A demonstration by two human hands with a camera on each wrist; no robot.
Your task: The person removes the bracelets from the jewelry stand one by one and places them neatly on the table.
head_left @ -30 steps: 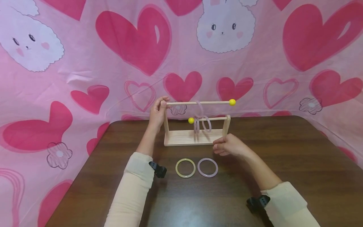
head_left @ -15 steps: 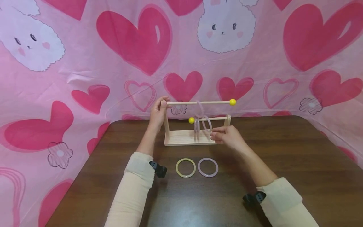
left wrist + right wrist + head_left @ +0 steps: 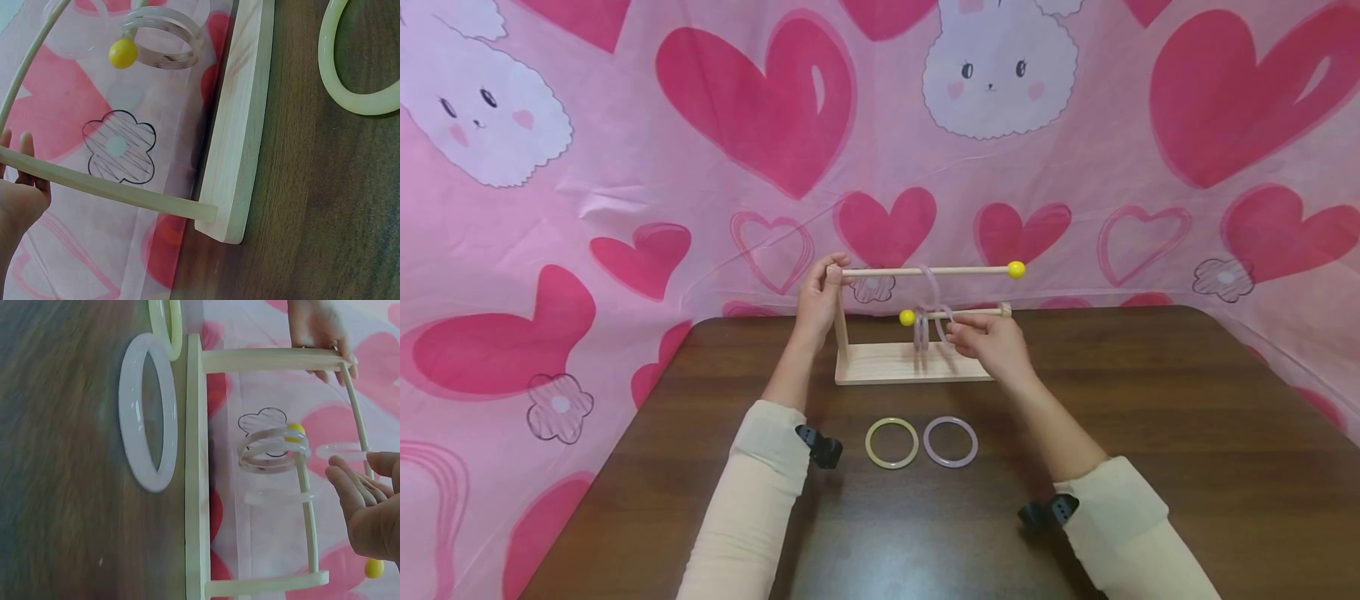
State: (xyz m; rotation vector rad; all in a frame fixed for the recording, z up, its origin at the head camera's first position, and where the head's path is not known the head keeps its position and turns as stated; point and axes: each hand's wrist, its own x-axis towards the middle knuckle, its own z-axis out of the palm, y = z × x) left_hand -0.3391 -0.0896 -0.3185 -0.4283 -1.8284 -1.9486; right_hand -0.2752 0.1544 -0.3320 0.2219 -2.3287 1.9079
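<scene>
A wooden rack [image 3: 887, 364] with two rods, each tipped by a yellow ball, stands on the table. My left hand [image 3: 818, 304] holds the top of its left post, thumb in front and fingers behind. One translucent bangle [image 3: 339, 450] hangs on the upper rod. Further bangles [image 3: 265, 464] hang together by the lower rod's ball, and a separate pale bangle [image 3: 281, 499] hangs further along that rod. My right hand [image 3: 996, 346] is raised before the lower rod, its fingertips overlapping the separate bangle in the head view. In the right wrist view, its thumb and fingers are apart.
A yellow bangle [image 3: 891, 443] and a lilac bangle [image 3: 951, 442] lie side by side on the brown table [image 3: 880, 533], in front of the rack. Behind the table hangs a pink cloth [image 3: 880, 150] printed with hearts and rabbits.
My right hand has moved up and left from the rack's right base end to the separate bangle on the lower rod. The left hand and rack have stayed put.
</scene>
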